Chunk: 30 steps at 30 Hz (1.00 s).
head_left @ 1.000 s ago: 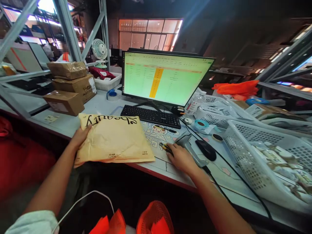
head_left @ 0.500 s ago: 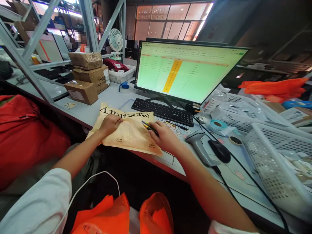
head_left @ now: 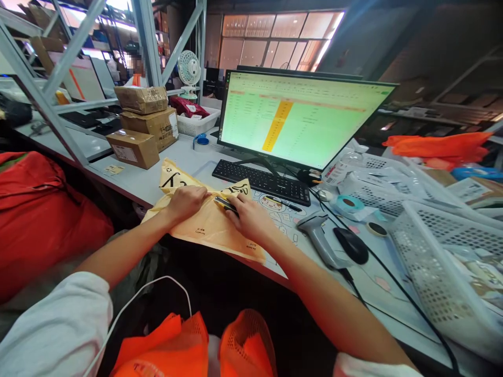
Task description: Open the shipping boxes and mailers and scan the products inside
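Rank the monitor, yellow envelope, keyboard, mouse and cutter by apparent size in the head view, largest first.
1. Monitor
2. Yellow envelope, partly covered by the left hand
3. Keyboard
4. Mouse
5. Cutter, partly hidden by the right hand

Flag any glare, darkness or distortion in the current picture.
Head view: the monitor glows green, its small text unreadable; head view: deep darkness lies below the table; head view: the nearest white basket looks stretched toward the right edge; head view: small print on the envelope is unreadable.

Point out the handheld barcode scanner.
In the head view, right of centre, the grey handheld barcode scanner lies on the desk, just left of the black mouse.
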Motion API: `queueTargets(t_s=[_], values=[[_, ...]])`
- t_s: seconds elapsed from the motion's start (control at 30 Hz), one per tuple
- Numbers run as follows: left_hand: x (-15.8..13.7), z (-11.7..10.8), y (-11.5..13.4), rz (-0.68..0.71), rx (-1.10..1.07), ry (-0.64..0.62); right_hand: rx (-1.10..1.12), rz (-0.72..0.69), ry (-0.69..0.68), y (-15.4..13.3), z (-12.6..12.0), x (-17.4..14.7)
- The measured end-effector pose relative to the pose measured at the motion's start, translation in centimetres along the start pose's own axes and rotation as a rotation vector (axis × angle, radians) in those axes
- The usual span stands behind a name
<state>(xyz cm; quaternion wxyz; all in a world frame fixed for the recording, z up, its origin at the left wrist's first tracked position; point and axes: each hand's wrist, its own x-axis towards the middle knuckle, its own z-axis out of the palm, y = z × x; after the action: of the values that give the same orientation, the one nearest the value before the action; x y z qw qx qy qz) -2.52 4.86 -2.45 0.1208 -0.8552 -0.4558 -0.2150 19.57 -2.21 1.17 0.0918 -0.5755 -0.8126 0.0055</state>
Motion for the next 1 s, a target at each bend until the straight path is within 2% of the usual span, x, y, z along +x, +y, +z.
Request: queueTargets(t_s=[0.2,0.3,0.43,0.57,0.67,0.77,0.83,0.9,1.0], values=[[0.5,-0.1,0.2,-0.109,-0.030,-0.116,-0.012,0.017,-0.005,1.7,-0.5,-0.1],[0.7,-0.2,0.5,-0.123,-0.010,-0.126,-0.128,0.030,-0.010,1.0,-0.9,0.2],[0.6,-0.3,1.6,-0.137,-0.006,-0.087,-0.287,0.034,-0.103,-1.0,-0.5,1.2],[0.3,0.0,2.5,-0.100,0.003,-0.068,-0.334,0.040,-0.162,-1.8,-0.2,2.0],[-0.3,0.1,1.8,-0.095,0.008,-0.040,-0.320,0.125,-0.191,0.9,-0.7,1.6],[-1.6,-0.4,-0.6,-0.198,0.019,0.022,-0.345,0.378,-0.269,6.9,-1.0,-0.6],[-2.5,-0.9,-2.4,-0.243,0.009,0.030,-0.364,0.509,-0.298,10.9,-0.4,-2.6],[-2.8,-1.5,-3.7,-0.228,-0.025,-0.027,-0.341,0.568,-0.271,13.6,1.1,-4.4],[-1.9,-2.2,-4.3,-0.183,-0.146,-0.184,-0.281,0.579,-0.242,14.3,3.9,-5.8]])
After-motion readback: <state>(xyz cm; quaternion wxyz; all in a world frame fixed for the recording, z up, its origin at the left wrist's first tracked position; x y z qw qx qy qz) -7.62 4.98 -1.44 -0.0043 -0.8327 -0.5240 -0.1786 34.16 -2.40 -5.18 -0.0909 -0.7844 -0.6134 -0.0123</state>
